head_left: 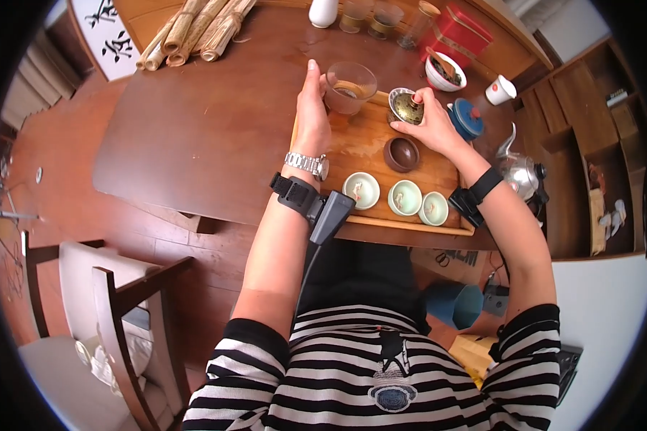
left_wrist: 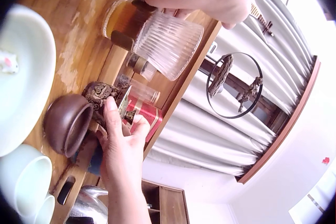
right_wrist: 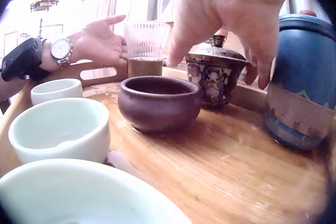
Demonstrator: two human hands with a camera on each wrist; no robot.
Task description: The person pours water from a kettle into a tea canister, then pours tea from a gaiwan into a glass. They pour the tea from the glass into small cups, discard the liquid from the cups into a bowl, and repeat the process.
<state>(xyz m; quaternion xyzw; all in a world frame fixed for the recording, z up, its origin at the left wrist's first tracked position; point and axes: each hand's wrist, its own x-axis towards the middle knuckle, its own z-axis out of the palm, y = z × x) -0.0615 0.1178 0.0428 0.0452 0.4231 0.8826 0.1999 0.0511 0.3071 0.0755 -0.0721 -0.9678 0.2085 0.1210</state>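
Observation:
My left hand is upright beside a ribbed glass pitcher, its fingers straight and close against the side. Amber liquid fills the lower part of that pitcher. My right hand grips a dark patterned gaiwan from above: thumb at one side of the rim, fingers at the other side and by the lid knob. The lid sits on the gaiwan. In front of it stands a round brown clay cup. All are on a wooden tray.
Three pale green cups line the tray's near side. Right of my right hand are a blue lidded pot and a steel kettle. Behind stand a white bowl of dark leaves, a paper cup and a red box.

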